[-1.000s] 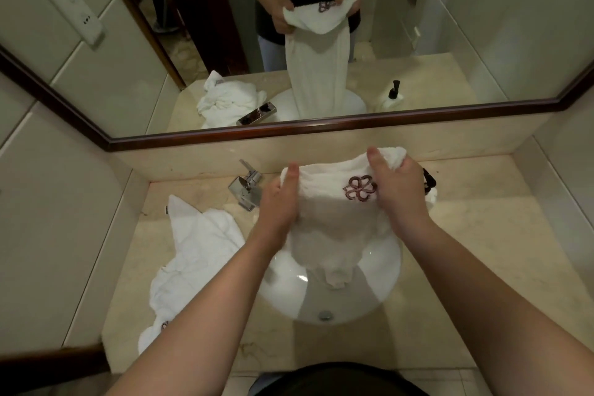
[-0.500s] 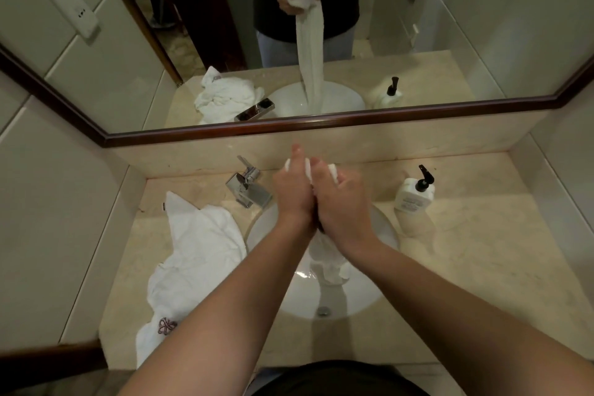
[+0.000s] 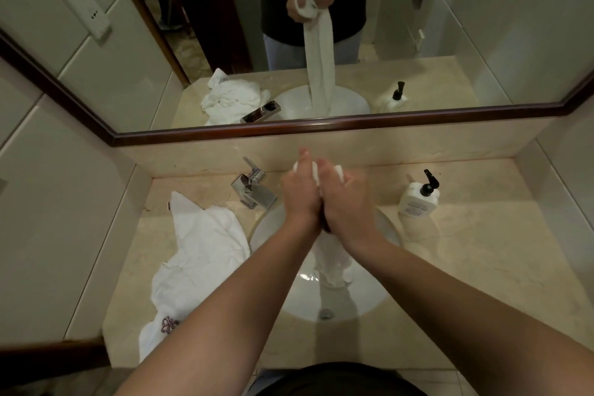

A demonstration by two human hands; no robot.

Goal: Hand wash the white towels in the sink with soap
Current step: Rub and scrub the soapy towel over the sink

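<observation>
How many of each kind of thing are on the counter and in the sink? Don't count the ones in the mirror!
White towels: 2, one gripped over the sink by both hands, left and right, and one lying on the counter.
Soap bottles: 1.
Taps: 1.
Sinks: 1.
Total: 5 things.

A beige marble counter [image 3: 482, 267] is seen beneath a framed mirror, with a white round sink [image 3: 273, 228] set into its middle. At about 9 o'clock from the sink, a crumpled white towel [image 3: 199, 254] is spread on the counter, an embroidered maroon emblem showing at its near end. A chrome faucet [image 3: 254, 188] is mounted at about 11 o'clock, just beside the rim. A white soap bottle [image 3: 418, 199] with a black pump is stood at about 2 o'clock.
</observation>
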